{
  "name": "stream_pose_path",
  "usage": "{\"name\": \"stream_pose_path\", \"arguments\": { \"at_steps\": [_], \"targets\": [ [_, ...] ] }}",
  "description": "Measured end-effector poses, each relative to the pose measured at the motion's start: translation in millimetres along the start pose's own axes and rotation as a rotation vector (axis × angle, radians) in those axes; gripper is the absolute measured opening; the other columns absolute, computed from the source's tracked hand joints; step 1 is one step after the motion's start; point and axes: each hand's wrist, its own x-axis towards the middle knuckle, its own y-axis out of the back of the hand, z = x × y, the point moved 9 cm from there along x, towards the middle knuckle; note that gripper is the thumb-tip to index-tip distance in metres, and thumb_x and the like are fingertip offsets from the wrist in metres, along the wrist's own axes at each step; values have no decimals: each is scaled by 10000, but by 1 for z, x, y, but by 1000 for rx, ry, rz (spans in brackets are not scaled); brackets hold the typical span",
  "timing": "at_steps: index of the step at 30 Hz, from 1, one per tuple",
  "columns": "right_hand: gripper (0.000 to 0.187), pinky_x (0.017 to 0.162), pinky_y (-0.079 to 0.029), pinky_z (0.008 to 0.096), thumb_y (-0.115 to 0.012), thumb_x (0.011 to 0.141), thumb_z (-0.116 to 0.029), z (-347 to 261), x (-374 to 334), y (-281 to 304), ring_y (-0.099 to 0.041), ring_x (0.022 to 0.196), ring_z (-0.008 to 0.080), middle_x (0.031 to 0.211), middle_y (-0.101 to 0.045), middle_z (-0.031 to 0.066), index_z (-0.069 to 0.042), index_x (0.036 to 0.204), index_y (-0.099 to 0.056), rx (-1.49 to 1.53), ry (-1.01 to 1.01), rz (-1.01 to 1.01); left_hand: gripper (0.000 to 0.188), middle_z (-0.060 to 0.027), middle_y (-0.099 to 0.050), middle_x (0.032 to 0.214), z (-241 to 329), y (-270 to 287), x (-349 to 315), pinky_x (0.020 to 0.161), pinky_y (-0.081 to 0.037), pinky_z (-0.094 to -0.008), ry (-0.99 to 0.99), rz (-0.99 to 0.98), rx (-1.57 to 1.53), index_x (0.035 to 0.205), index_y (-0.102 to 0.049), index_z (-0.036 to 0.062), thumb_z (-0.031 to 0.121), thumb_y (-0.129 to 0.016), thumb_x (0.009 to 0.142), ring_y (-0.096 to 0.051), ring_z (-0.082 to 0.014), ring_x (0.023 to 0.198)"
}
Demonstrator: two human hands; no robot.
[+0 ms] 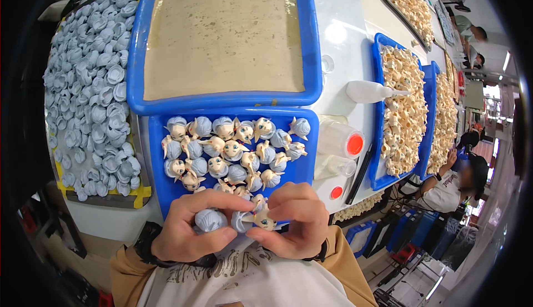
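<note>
Close to my body, both hands meet over the near edge of a blue tray (304,157). The right hand (302,215) pinches a small cream doll head (265,220) with pointed ears and painted eyes. Against its back sits a blue-grey hair piece (240,222), which the fingertips of my left hand (183,229) touch. A second rounded blue-grey hair piece (211,220) lies in the curl of my left fingers. Several doll heads with blue-grey hair (223,127) lie in the tray, partly hidden at its near side by my hands.
Loose blue-grey hair pieces (91,96) fill a board at left. Beyond stands a blue-rimmed tray with a beige slab (222,35). At right are a white squeeze bottle (369,92), a red-lidded container (340,138), a black pen-like tool (360,175) and trays of cream parts (401,112). People sit farther right.
</note>
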Motion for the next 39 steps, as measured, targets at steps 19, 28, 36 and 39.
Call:
{"name": "stream_pose_path", "arguments": {
  "at_steps": [19,28,36,39],
  "targets": [
    [374,539,-474,283,-724,684,-77,-7,-33,52,-586,657,210,781,-574,128,49,1009,-589,178,137,-60,304,-138,-604,889,-6,7,-5,706,-434,-266,-76,81,-115,971,-573,-28,97,-680,715,-570,-156,775],
    [322,704,-460,245,-611,732,61,39,-82,159,-577,782,167,943,-554,134,30,1041,-526,-243,-347,609,426,-142,-615,875,-11,12,-7,730,-472,-278,94,235,-159,1032,-531,-69,199,-678,735,-612,-184,822],
    [289,704,-439,253,-673,676,42,35,-61,144,-545,762,169,916,-588,111,16,955,-603,-521,-216,453,496,-122,-578,748,-11,12,-2,332,-286,-173,25,223,-64,969,-499,-44,365,-673,747,-398,-39,408],
    [334,683,-440,265,-681,644,45,31,-53,136,-544,752,200,896,-586,105,-13,968,-620,-749,-193,353,507,-119,-576,746,-11,13,-1,333,-293,-171,34,234,-55,966,-500,-43,381,-672,748,-412,-40,415]
  ]
}}
